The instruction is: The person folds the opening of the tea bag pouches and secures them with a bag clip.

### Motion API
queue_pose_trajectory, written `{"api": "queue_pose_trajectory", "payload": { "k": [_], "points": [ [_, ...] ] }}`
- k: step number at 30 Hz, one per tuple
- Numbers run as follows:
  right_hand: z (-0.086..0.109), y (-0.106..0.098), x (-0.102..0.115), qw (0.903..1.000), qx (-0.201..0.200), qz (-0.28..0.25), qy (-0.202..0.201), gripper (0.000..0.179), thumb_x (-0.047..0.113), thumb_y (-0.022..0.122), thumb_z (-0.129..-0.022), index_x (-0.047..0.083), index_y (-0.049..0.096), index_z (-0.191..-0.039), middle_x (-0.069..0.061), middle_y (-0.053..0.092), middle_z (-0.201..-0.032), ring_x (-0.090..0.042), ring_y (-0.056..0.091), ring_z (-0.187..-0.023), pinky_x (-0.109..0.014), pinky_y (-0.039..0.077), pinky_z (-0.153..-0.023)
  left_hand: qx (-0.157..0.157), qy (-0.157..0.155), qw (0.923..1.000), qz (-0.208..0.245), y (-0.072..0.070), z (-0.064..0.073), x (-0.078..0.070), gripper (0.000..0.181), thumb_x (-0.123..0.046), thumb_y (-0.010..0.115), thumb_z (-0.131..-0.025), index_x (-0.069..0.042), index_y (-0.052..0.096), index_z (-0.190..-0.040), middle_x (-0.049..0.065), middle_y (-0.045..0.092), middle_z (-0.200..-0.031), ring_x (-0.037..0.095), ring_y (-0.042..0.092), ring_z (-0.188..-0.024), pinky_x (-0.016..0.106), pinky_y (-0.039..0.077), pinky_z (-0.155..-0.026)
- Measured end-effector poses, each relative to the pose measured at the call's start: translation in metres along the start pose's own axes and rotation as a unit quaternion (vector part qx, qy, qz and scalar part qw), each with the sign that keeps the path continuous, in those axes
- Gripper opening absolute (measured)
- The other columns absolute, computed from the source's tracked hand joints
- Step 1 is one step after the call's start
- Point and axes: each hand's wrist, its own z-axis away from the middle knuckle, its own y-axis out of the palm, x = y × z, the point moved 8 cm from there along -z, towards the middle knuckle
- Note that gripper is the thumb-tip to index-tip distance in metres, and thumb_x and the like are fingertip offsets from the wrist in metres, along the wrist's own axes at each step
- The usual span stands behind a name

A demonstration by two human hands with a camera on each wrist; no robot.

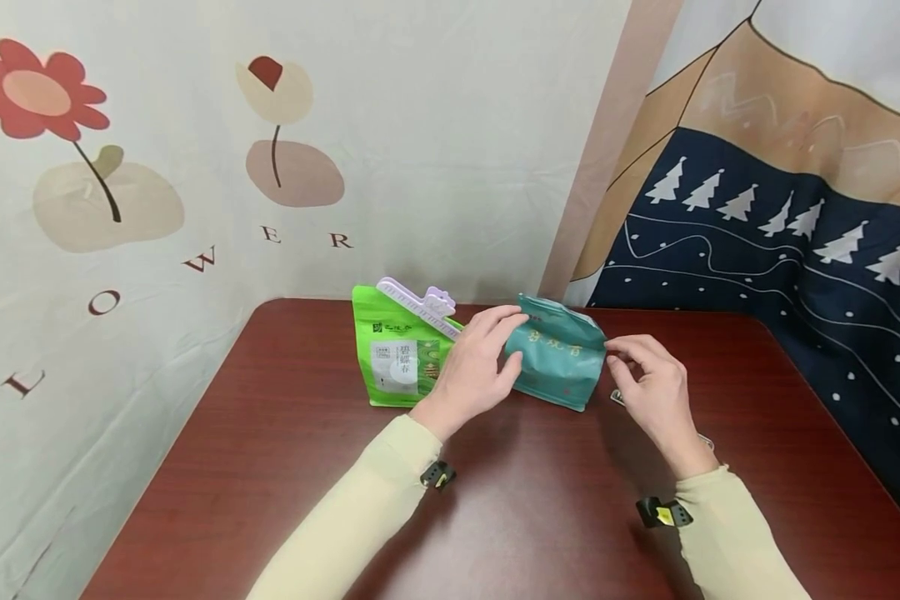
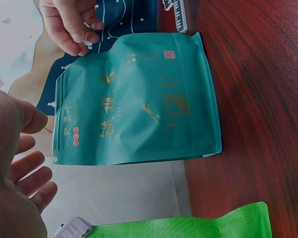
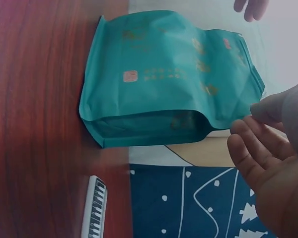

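Observation:
A teal tea pouch (image 1: 558,354) with gold lettering stands on the table, its upper part creased. With thumb and fingertips, my right hand (image 1: 652,387) pinches its upper right edge, as the right wrist view shows up close. My left hand (image 1: 476,358) is at the pouch's upper left side, fingers apart and loosely bent; in the left wrist view a gap shows between them and the pouch (image 2: 139,99). Left of it stands a bright green tea pouch (image 1: 390,333), partly hidden by my left hand. A lilac sealing clip (image 1: 420,307) sits slanted across its top corner.
A clip with a piano-key pattern (image 3: 94,208) lies on the table right of the teal pouch, partly behind my right hand in the head view. The dark red wooden table (image 1: 285,500) meets a printed cloth backdrop (image 1: 450,150) behind the pouches.

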Motion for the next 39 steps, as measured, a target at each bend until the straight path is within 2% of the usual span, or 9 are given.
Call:
{"api": "queue_pose_trajectory", "payload": {
  "k": [7,11,20,25,28,32,39],
  "points": [
    [-0.001,0.004,-0.005,0.9995,-0.008,-0.006,0.029,0.020,-0.009,0.071,-0.089,-0.003,0.073,-0.109,-0.014,0.067,-0.107,0.015,0.053,-0.084,-0.006,0.044,-0.074,0.019,-0.004,0.9997,-0.014,0.005,-0.006,-0.002,0.048,-0.008,0.070,-0.093,-0.005,0.061,-0.140,0.010,0.055,-0.148,0.026,0.049,-0.138,0.042,0.038,-0.117],
    [-0.002,0.004,-0.008,0.9987,-0.020,-0.004,0.047,0.024,-0.006,0.072,-0.090,-0.002,0.071,-0.113,-0.016,0.066,-0.110,0.016,0.052,-0.081,-0.008,0.046,-0.074,0.031,-0.003,0.9993,-0.021,0.010,-0.010,-0.004,0.050,-0.009,0.070,-0.094,-0.005,0.059,-0.142,0.010,0.052,-0.150,0.027,0.047,-0.140,0.043,0.038,-0.116],
    [-0.005,0.014,-0.012,0.9983,0.003,-0.007,0.058,0.028,-0.003,0.071,-0.093,0.001,0.071,-0.120,-0.014,0.066,-0.112,0.001,0.058,-0.081,-0.006,0.046,-0.073,0.039,0.012,0.9983,-0.043,0.023,-0.016,-0.003,0.053,-0.009,0.070,-0.094,-0.005,0.056,-0.145,0.011,0.049,-0.154,0.027,0.043,-0.145,0.046,0.040,-0.115],
    [-0.007,0.020,-0.014,0.9976,0.005,-0.012,0.068,0.026,-0.002,0.072,-0.092,-0.001,0.070,-0.119,-0.015,0.068,-0.108,0.006,0.055,-0.079,-0.005,0.044,-0.072,0.039,0.025,0.9971,-0.061,0.028,-0.022,-0.004,0.054,-0.009,0.069,-0.094,-0.005,0.055,-0.146,0.011,0.048,-0.156,0.026,0.042,-0.146,0.046,0.040,-0.115],
    [-0.007,0.023,-0.015,0.9968,0.001,-0.014,0.079,0.025,-0.002,0.071,-0.093,-0.003,0.068,-0.118,-0.017,0.070,-0.104,-0.004,0.061,-0.079,-0.003,0.041,-0.071,0.034,0.033,0.9963,-0.072,0.029,-0.026,-0.005,0.053,-0.009,0.069,-0.094,-0.005,0.056,-0.145,0.011,0.048,-0.155,0.027,0.042,-0.146,0.046,0.040,-0.115],
    [-0.008,0.025,-0.016,0.9955,0.001,-0.008,0.095,0.020,0.000,0.070,-0.095,-0.003,0.067,-0.115,-0.017,0.072,-0.097,-0.026,0.065,-0.079,-0.004,0.040,-0.070,0.038,0.036,0.9944,-0.092,0.033,-0.032,-0.006,0.052,-0.012,0.068,-0.095,-0.007,0.056,-0.146,0.009,0.050,-0.154,0.026,0.042,-0.146,0.045,0.039,-0.115],
    [-0.011,0.026,-0.014,0.9972,-0.006,0.019,0.073,0.009,0.002,0.072,-0.095,0.000,0.075,-0.103,-0.012,0.071,-0.089,-0.020,0.065,-0.074,-0.006,0.041,-0.067,0.053,0.027,0.9904,-0.125,0.042,-0.036,-0.005,0.051,-0.015,0.065,-0.097,-0.008,0.056,-0.146,0.007,0.054,-0.149,0.024,0.044,-0.142,0.044,0.041,-0.110]
  ]
}}
